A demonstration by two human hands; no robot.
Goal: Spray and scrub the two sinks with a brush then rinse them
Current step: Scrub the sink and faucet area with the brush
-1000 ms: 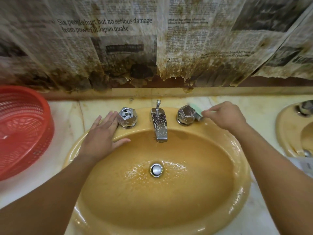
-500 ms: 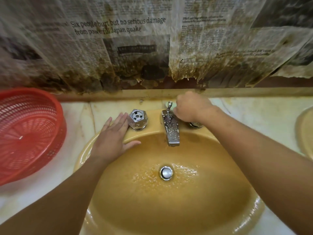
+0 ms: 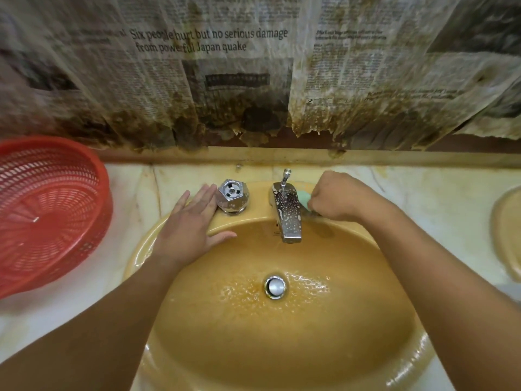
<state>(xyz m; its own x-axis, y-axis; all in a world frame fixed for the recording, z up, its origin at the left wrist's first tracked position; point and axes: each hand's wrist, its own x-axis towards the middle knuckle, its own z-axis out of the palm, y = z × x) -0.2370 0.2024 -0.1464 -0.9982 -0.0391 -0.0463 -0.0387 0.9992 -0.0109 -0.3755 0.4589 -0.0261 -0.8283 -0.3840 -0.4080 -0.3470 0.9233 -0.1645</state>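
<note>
A: Readable text? Hands?
B: Upper-centre newspaper (image 3: 214, 66): "Six people hurt but no serious damage from powerful Japan quake."
A: Left hand (image 3: 191, 227) flat, fingers straight, on glossy ochre sink (image 3: 282, 348) rim; right hand (image 3: 338, 198) curled round pale green brush (image 3: 305, 199) beside soap-flecked chrome faucet (image 3: 287, 213), centre frame.

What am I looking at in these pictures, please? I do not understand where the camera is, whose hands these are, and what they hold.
There is no machine. A person wears a camera on the head, looking down at both hands. The left hand rests flat on the rim of a yellow sink, beside a chrome tap handle. The right hand grips a pale green brush next to the faucet. A red basket sits on the counter. Stained newspaper covers the wall.
</note>
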